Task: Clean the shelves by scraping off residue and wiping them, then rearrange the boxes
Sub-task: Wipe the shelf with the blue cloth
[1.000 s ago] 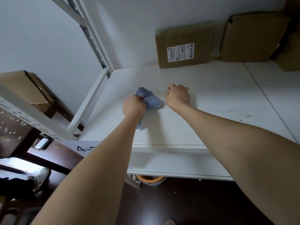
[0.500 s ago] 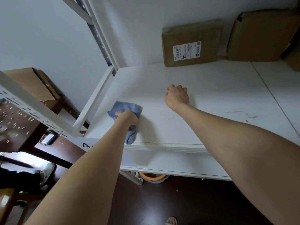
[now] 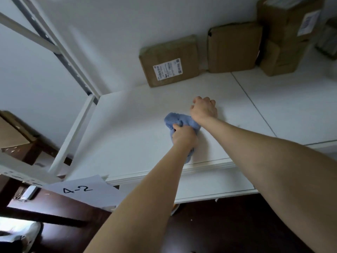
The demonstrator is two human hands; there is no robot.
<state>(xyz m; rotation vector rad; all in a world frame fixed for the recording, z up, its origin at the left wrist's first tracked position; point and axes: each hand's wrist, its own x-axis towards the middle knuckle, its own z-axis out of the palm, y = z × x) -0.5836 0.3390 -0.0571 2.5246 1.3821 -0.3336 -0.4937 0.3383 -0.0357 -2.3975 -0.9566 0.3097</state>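
Observation:
My left hand (image 3: pixel 184 136) grips a crumpled blue cloth (image 3: pixel 176 119) and presses it onto the white shelf (image 3: pixel 127 128) near its front edge. Part of the cloth hangs below my wrist. Just right of and behind the cloth, my right hand (image 3: pixel 204 109) rests on the shelf as a fist, knuckles up; nothing shows in it, and its palm side is hidden. A labelled cardboard box (image 3: pixel 169 61) leans on the back wall. A plain box (image 3: pixel 233 47) stands right of it, and stacked boxes (image 3: pixel 286 35) fill the far right corner.
A white rail (image 3: pixel 71 136) and a metal upright (image 3: pixel 54 42) bound the shelf on the left. A paper sheet marked 4-2 (image 3: pixel 80 190) hangs at the front left corner. A seam (image 3: pixel 255 106) splits the shelf boards. Dark floor lies below, and another brown box (image 3: pixel 11 132) sits far left.
My left hand has swept the cloth from the shelf's left front back to the right, up beside my right fist. The right hand has stayed in place. The view shifted left.

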